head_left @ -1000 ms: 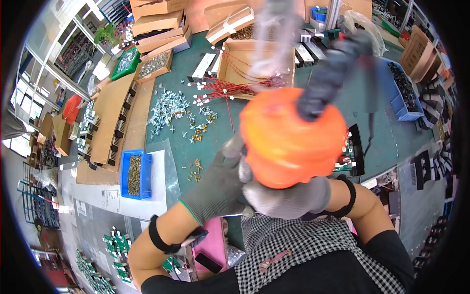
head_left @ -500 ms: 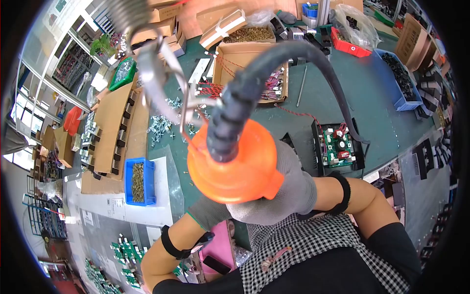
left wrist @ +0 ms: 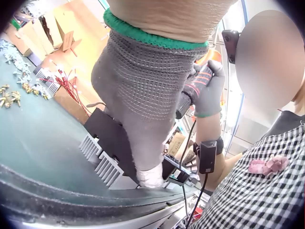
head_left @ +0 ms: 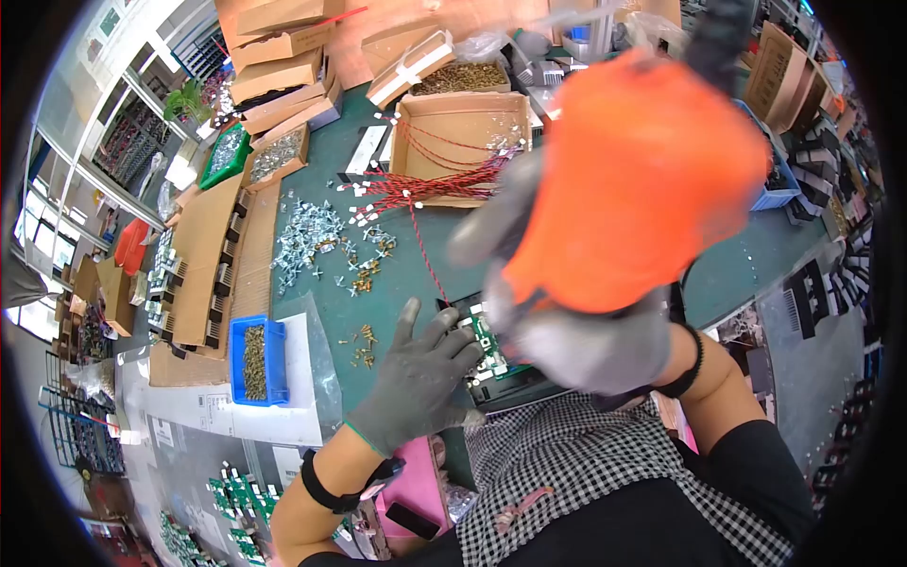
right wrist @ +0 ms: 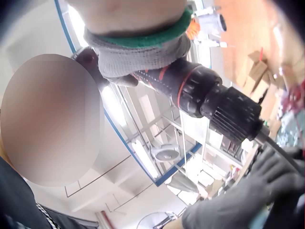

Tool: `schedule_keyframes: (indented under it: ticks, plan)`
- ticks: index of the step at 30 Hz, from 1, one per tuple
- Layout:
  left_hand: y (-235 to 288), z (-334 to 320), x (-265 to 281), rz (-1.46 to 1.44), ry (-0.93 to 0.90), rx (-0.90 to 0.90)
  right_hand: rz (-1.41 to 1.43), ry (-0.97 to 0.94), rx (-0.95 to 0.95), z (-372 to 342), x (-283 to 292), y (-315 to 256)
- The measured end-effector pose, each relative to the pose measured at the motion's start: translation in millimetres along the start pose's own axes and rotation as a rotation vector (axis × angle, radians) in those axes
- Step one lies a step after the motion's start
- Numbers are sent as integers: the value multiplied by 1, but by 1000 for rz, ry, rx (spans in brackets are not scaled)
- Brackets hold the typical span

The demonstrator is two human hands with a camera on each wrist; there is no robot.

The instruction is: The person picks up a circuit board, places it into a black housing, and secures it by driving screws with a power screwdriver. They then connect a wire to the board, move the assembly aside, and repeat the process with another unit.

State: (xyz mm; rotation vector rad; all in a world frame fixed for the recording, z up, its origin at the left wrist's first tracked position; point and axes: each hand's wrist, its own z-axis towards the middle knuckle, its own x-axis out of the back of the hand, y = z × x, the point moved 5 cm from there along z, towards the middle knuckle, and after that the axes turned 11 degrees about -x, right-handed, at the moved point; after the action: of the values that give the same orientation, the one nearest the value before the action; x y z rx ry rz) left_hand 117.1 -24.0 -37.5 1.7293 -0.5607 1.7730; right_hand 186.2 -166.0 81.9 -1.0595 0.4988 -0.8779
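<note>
In the head view the left hand (head_left: 411, 383) has its fingers and thumb at the left end of a black case (head_left: 524, 386) holding a green circuit board (head_left: 487, 345). The left wrist view has the left hand (left wrist: 138, 95) over the black case (left wrist: 107, 136), its thumb at the near side. The right hand (head_left: 595, 345) is partly hidden by a blurred orange cover (head_left: 633, 189). In the right wrist view the right hand (right wrist: 138, 62) grips a black power screwdriver (right wrist: 190, 90), whose shaft reaches toward the left hand (right wrist: 238, 200).
Red wires (head_left: 430, 189) lie across a cardboard box (head_left: 463, 109). Silver parts (head_left: 307, 236) and brass screws (head_left: 364, 348) are scattered on the green table (head_left: 331, 307). At the left stands a blue bin (head_left: 274, 364); boxes (head_left: 283, 80) are stacked at the back.
The black case has moved leftward to the table's front edge, and the left hand has come out from behind the orange cover onto it. The orange cover has swung up and right.
</note>
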Motion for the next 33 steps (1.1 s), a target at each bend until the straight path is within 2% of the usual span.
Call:
schedule_keyframes:
  ticks: [2,5,6,17,33]
  plan:
    - [5,3,6,8,-42,30,108,-3,-29,-7,31,-2]
    - [3,2,0,11,-45,26,-27,79,22,-13,54,8]
    - [3,2,1,-3,-40,33,46,84,-14,-15,56,13]
    - [2,2,-2,11,-29,58,263,99,-116,-22,61,40]
    - [0,3,-4,2,-40,84,380,197,-87,-33,59,50]
